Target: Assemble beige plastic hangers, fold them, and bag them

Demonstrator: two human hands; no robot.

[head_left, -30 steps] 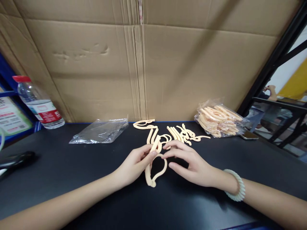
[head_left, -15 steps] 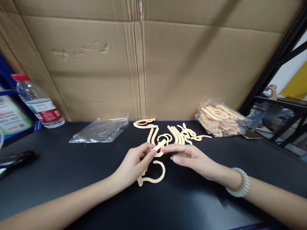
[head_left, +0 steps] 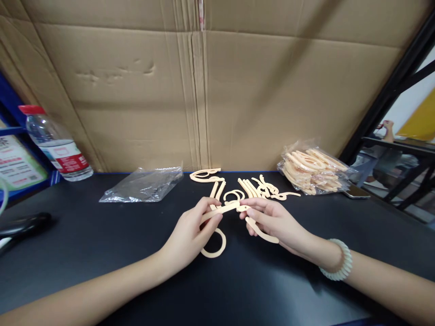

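Note:
My left hand [head_left: 192,233] pinches a beige plastic hanger arm [head_left: 226,208] between thumb and fingers, its free end pointing right. Below that hand a curved hanger hook [head_left: 222,246] shows, partly hidden behind the fingers; whether it is joined to the arm I cannot tell. My right hand [head_left: 272,219] is closed on another curved beige hanger piece [head_left: 263,233]. That piece's end with a small hole sits close to the tip of the left hand's arm. Just behind both hands lie loose hooks [head_left: 239,194] and several hanger arms [head_left: 249,186].
More beige pieces lie in a pile [head_left: 268,188] and a folded set [head_left: 205,173] at the back. A bag of hanger parts [head_left: 311,170] stands right, beside a phone [head_left: 356,192]. At left are a clear plastic bag [head_left: 142,185], a bottle [head_left: 66,154] and a black mouse [head_left: 29,224].
My right hand has closed on a curved hanger piece and brought it to the end of the left hand's arm. The left-hand arm has tilted flatter, and the hook below has shifted left.

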